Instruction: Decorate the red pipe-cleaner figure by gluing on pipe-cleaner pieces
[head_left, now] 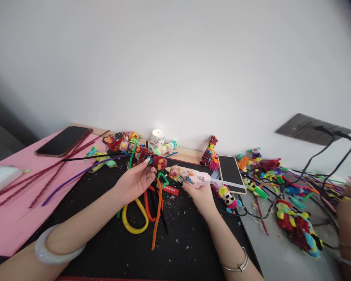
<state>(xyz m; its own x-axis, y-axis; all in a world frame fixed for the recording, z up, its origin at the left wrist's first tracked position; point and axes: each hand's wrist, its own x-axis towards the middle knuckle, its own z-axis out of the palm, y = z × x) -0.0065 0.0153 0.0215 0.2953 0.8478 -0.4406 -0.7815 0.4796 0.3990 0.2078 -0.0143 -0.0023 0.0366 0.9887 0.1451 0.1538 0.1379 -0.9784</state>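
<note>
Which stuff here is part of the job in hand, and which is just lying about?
In use:
- red fuzzy figure, in the left hand
- glue gun, in the right hand, with glue stick
- probably stock: orange pipe cleaner

Lying about, seemingly:
- phone on pink sheet
- white-framed phone
- paper cup

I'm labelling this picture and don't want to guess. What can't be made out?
All in the head view:
- The glue gun: its grip, covered by the right hand.
- The red figure: part covered by the left hand.
- The white object: cut off by the left edge.
- Another person's arm: cut off by the right edge.
- The cup: print too small.
</note>
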